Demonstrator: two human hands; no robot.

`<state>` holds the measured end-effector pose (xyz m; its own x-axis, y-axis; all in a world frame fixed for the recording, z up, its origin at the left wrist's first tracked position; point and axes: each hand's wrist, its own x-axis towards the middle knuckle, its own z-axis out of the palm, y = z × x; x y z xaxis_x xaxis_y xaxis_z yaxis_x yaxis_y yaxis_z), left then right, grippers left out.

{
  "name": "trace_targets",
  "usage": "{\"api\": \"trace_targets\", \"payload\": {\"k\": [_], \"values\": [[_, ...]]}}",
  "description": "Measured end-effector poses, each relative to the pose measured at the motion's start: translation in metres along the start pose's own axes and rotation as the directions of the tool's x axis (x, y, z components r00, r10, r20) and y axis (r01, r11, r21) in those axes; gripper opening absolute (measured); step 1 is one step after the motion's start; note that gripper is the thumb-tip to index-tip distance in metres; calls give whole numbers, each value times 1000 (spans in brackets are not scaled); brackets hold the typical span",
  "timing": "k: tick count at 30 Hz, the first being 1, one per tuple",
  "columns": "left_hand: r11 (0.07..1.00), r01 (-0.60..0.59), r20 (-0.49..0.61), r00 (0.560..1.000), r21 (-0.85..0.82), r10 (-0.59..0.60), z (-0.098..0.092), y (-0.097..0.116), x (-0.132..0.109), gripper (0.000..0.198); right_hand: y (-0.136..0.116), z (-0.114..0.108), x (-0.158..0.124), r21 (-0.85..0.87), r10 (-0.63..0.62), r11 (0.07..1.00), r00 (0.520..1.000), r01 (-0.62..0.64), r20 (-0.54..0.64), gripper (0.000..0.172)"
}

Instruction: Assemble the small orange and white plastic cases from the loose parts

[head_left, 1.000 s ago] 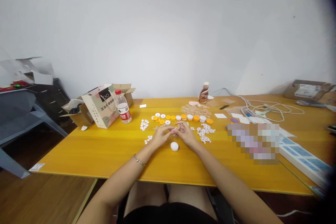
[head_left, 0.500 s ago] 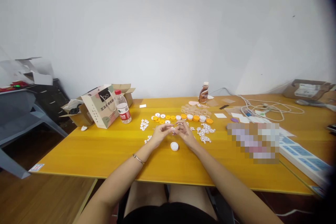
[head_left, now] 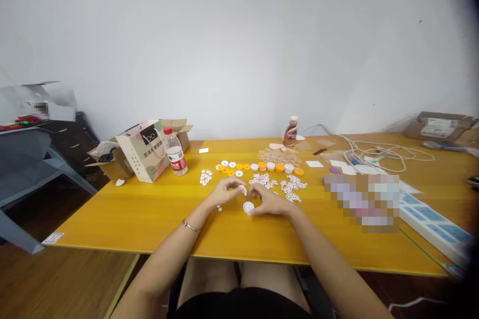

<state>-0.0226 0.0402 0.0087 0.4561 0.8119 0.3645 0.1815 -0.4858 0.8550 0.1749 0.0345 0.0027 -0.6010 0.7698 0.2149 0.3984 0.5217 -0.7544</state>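
My left hand [head_left: 229, 192] pinches a small, curved white plastic piece [head_left: 244, 190] between thumb and fingertips, above the table. Close to it on the right, my right hand [head_left: 270, 200] has its thumb and fingers spread apart. Its thumb is at the near right edge of a round white plastic cap [head_left: 248, 207], which lies on the table below the hands. Whether the thumb presses on the cap I cannot tell. Perforated white plastic pieces [head_left: 294, 187] lie in a cluster beyond the right hand. A few tiny white pieces [head_left: 219, 208] show beside my left wrist.
Behind the hands runs a row of white and orange round parts [head_left: 280, 167], with a clear plastic tray [head_left: 279, 155] behind. Small white parts [head_left: 205, 177], a water bottle [head_left: 175, 153] and a paper bag [head_left: 144, 152] stand left. Cables [head_left: 374, 149] and a brown bottle [head_left: 291, 132] are rightward.
My hands were together at one small piece; now they are apart. The right hand has come down and spread its fingers by the round white cap, while the left keeps the white piece.
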Motion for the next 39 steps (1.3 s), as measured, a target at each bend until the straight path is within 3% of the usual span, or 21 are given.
{"api": "trace_targets", "payload": {"k": [3, 8, 16, 24, 29, 31, 33, 35, 39], "values": [[999, -8, 137, 991, 42, 2, 2, 2, -4, 30, 4, 2, -1, -99, -13, 995, 990, 27, 140, 48], [995, -34, 264, 965, 91, 9, 8, 1, -6, 23, 8, 6, 2, -68, -44, 996, 981, 58, 188, 34], [989, -65, 315, 949, 136, 20, 6, 5, -7, 21, 7, 6, 3, 1, -40, 999, 978, 41, 203, 29], [991, -86, 309, 950, 105, 49, 11, -6, -4, 17, 6, 9, 2, 93, -35, 995, 980, 17, 194, 26], [981, -114, 344, 937, 159, 54, 8, -1, -2, 19, 5, 7, 2, 74, 5, 997, 986, -18, 169, 26], [961, -130, 276, 959, 244, 60, 5, -1, 6, 21, 4, 5, 2, 87, 19, 996, 988, -32, 154, 27], [916, -82, 92, 995, 393, 50, 2, -4, 20, 23, 4, 4, 2, 147, 34, 987, 987, -57, 154, 29], [858, -3, -66, 997, 514, 43, 0, -12, 40, 23, 4, 4, 2, 245, 47, 965, 983, -91, 179, 31], [811, 38, -99, 995, 584, 25, 5, -29, 79, 23, 6, 9, 4, 402, 55, 905, 976, -138, 212, 34]]}}
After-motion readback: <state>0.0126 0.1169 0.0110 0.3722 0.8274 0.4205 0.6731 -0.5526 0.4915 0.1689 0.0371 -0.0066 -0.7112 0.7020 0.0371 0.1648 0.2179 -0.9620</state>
